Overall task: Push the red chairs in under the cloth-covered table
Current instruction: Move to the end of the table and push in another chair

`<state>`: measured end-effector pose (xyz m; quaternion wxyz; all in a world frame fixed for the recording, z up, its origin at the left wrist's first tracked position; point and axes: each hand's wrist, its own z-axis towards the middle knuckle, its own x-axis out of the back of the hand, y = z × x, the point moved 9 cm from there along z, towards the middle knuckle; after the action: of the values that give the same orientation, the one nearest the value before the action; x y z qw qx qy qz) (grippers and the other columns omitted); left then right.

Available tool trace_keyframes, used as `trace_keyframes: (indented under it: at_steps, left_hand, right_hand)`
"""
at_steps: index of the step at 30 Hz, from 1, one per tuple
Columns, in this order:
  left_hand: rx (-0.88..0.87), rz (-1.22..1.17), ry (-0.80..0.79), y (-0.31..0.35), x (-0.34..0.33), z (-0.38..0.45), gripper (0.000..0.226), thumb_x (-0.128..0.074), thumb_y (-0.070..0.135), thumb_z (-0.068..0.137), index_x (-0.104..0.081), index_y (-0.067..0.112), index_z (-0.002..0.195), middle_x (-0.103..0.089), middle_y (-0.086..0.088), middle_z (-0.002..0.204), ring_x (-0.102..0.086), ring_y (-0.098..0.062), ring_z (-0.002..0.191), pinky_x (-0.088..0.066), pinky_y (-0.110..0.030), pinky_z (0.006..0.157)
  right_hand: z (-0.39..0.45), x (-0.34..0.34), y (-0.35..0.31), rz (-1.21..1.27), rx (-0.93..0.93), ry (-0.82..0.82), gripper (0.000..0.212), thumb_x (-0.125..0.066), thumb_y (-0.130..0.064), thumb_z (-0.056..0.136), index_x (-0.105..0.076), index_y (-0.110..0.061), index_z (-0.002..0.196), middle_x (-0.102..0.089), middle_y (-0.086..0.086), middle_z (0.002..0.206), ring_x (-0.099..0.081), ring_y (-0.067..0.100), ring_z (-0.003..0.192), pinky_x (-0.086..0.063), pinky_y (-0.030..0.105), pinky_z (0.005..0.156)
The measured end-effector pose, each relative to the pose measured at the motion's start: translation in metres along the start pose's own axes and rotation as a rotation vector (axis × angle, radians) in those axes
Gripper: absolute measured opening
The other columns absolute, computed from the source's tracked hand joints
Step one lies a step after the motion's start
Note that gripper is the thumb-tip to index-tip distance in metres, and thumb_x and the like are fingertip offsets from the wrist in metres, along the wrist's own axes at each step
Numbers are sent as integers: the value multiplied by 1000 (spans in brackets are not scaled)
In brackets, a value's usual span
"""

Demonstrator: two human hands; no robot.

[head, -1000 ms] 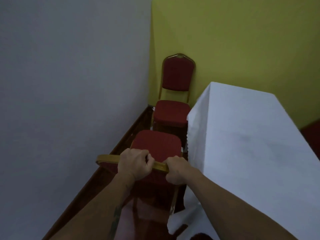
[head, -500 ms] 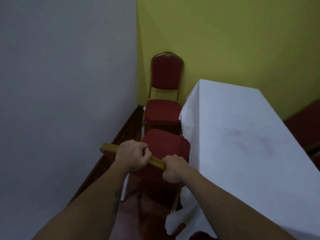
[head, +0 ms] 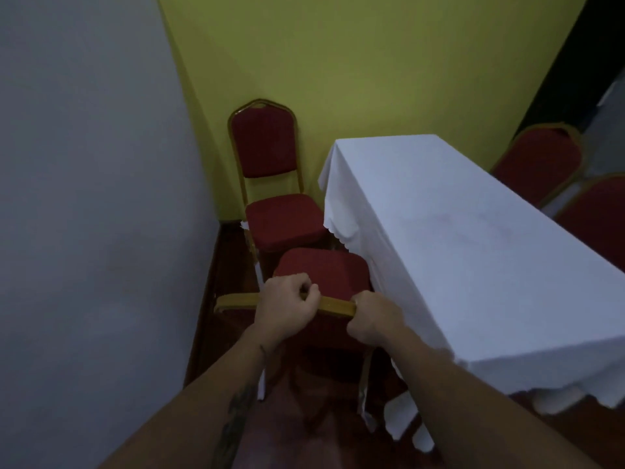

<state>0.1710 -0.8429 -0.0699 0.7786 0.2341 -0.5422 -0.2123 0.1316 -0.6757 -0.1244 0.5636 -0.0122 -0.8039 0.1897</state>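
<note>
Both hands clamped on the gold top rail of the near red chair: left hand wrapped over the rail's middle, right hand closed on its right end, fingers curled round the bar. Both grips sit side by side on the same rail, close together; the rail's left end sticks out free past the left hand. Rail's long axis runs left-right across the view, slightly angled. Seat lies just beyond the grip, forward and below, front edge pointing away. Counter under white cloth lies right of the grip, its cloth edge just beside or brushing the seat's right side; cannot tell if touching. So chair faces along the counter's side, not into it; judging by that, the coming move needs a turn or sideways shove to the right, right hand nearer the counter, left hand supplying the swing. Hanging cloth could snag a chair leg. Beyond the grip, a second red chair stands against the yellow wall, seat facing back toward the held chair, not tucked. Grey wall close on the left. Far right past the counter, more chair backs.
</note>
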Motion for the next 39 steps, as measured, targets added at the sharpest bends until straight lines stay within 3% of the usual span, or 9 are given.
trace_keyframes:
  at_steps: [4, 6, 9, 11, 14, 18, 22, 31, 39]
  left_hand:
    - [242, -161, 69, -30, 27, -16, 15, -54, 26, 85, -65, 24, 74, -65, 6, 86, -60, -20, 91, -50, -45, 84]
    - [536, -111, 175, -59, 53, -27, 15, -58, 23, 82, -65, 28, 95, -59, -2, 115, -50, -30, 116, -43, -48, 99]
    - [1159, -414, 162, -105, 46, -68, 71, -68, 28, 75, -41, 15, 139, -35, -16, 146, -36, -39, 132, -39, -51, 104]
    - [1324, -757, 143, -100, 26, -81, 101, -77, 39, 58, -30, 17, 144, -38, -17, 145, -44, -41, 126, -47, -53, 97]
    - [1343, -1091, 49, -62, -7, -75, 94, -80, 34, 67, -30, 15, 145, -44, -16, 139, -49, -40, 124, -49, -61, 93]
    - [1310, -1071, 212, -44, -15, -72, 75, -69, 11, 77, -24, 12, 138, -47, -16, 116, -54, -32, 92, -56, -56, 89]
    - [1265, -1036, 277, -63, -4, -68, 72, -68, 9, 79, -26, 12, 138, -50, -18, 126, -53, -29, 92, -59, -55, 84]
    - [1061, -906, -90, -122, 24, -29, 68, -60, 7, 71, -41, 2, 136, -61, -19, 102, -66, -32, 85, -59, -47, 50]
    - [971, -803, -352, -125, 20, 1, 43, -58, 6, 69, -54, 1, 111, -59, -15, 82, -66, -32, 71, -59, -46, 55]
  right_hand:
    - [-8, -1, 2, 31, -153, 18, 19, -64, -24, 74, -60, -18, 92, -66, 5, 96, -68, 28, 91, -56, 33, 76]
    - [-8, -2, 2, 19, -190, 12, 19, -64, -22, 78, -59, -18, 96, -67, 7, 103, -68, 28, 94, -56, 34, 78]
    - [-8, -1, 1, -3, -225, 3, 24, -64, -23, 80, -61, -17, 102, -67, 7, 104, -67, 28, 93, -52, 33, 75]
    - [-11, 1, -1, -23, -230, 21, 22, -64, -23, 79, -59, -17, 100, -64, 6, 102, -62, 27, 87, -49, 32, 73]
    - [-19, -1, -8, -43, -240, 11, 24, -65, -24, 80, -58, -18, 102, -63, 6, 102, -61, 29, 90, -47, 32, 74]
    - [-32, -9, -17, -115, -220, 24, 29, -66, -32, 80, -58, -17, 104, -67, 9, 113, -66, 32, 104, -47, 32, 75]
    - [-46, -12, -39, -201, -168, 46, 40, -67, -34, 84, -61, -13, 117, -65, 10, 114, -65, 32, 106, -45, 33, 75]
    - [-58, -30, -112, -265, 2, -39, 38, -69, -33, 85, -64, -11, 116, -68, 10, 112, -67, 32, 100, -48, 39, 75]
    - [-53, -40, -124, -223, -28, -75, 33, -69, -32, 90, -65, -11, 115, -66, 10, 107, -68, 32, 101, -47, 36, 72]
